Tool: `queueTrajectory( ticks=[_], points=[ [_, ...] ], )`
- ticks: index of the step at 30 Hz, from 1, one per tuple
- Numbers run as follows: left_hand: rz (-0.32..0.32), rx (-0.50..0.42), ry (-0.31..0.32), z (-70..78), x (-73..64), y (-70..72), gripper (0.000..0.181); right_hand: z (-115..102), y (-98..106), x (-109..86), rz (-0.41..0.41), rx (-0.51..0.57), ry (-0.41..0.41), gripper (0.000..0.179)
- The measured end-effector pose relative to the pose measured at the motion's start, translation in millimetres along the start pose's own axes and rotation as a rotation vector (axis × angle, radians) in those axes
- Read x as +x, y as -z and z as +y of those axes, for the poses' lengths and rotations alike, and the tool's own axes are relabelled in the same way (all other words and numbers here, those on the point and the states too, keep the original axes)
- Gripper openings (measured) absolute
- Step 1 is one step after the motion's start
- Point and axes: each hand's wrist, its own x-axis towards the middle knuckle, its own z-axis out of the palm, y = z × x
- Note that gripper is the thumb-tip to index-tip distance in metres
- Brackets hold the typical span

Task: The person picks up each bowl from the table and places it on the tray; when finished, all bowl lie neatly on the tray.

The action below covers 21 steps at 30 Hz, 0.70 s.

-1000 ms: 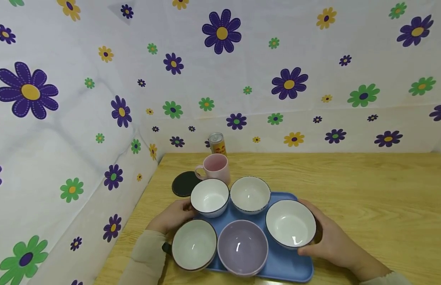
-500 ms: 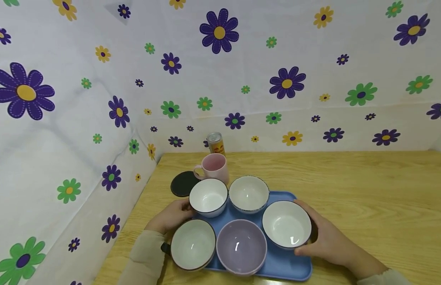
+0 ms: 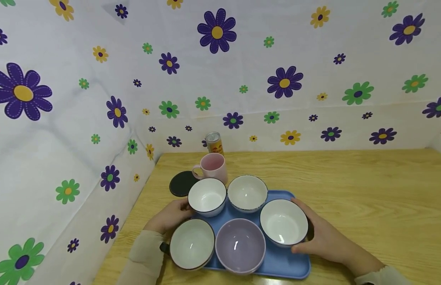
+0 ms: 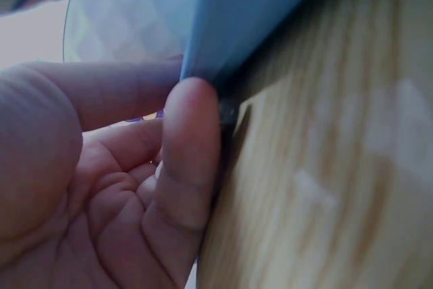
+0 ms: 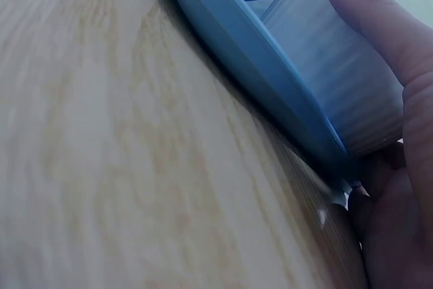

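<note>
My left hand [image 3: 169,216] pinches the left edge of the blue tray [image 3: 285,264]; in the left wrist view the fingertips meet the tray's rim [image 4: 210,25]. With thumb and fingers spread around it, my right hand [image 3: 321,236] grips a white dark-rimmed bowl [image 3: 283,222] at the tray's right side. In the right wrist view the thumb lies on the wall of that bowl [image 5: 335,65], and other fingers are partly hidden by the tray's edge. Also on the tray are a second white bowl [image 3: 207,197], a speckle-rimmed bowl [image 3: 247,193], a purple bowl [image 3: 240,246] and a dark-handled cup [image 3: 192,244].
Behind the tray stands a pink mug [image 3: 214,168], with a drink can [image 3: 214,143] farther back against the flowered cloth wall [image 3: 256,59]. A black round coaster [image 3: 182,183] lies left of the mug. Bare wooden tabletop [image 3: 366,190] extends to the right.
My right hand and the white bowl it holds have shifted a little left, closer to the purple bowl. The left hand stays at the tray's edge.
</note>
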Motion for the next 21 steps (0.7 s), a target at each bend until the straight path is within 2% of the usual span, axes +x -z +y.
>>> queueTrajectory(
  ticks=[5, 8, 10, 12, 14, 16, 19, 21],
  points=[
    [-0.024, 0.017, -0.062, -1.2, 0.5, 6.2, 0.043, 1.2, 0.5, 1.7, -0.026, 0.036, 0.000, 0.123],
    [-0.043, -0.022, -0.047, -3.2, -0.1, 10.7, 0.050, 1.9, 2.6, 4.3, -0.061, 0.124, 0.029, 0.112],
    [-0.058, -0.054, -0.012, -5.2, -1.0, 14.5, 0.057, 1.9, 3.5, 6.1, -0.083, 0.183, 0.055, 0.098],
    [-0.040, -0.061, 0.026, -6.8, -2.9, 18.4, 0.062, 1.3, 4.3, 6.9, -0.095, 0.221, 0.082, 0.083],
    [0.023, -0.053, 0.033, -6.5, -5.5, 24.1, 0.063, -0.1, 5.7, 7.7, -0.092, 0.212, 0.095, 0.070],
    [0.123, -0.027, 0.028, -2.6, -9.3, 31.0, 0.058, -1.9, 8.7, 8.6, -0.075, 0.167, 0.095, 0.063],
    [0.283, 0.016, -0.036, 10.6, -17.3, 40.3, 0.051, -7.0, 17.2, 9.8, -0.019, 0.026, 0.052, 0.059],
    [0.362, 0.066, -0.088, 24.0, -23.5, 43.4, 0.050, -12.1, 24.3, 10.7, 0.015, -0.066, 0.015, 0.059]
  ],
)
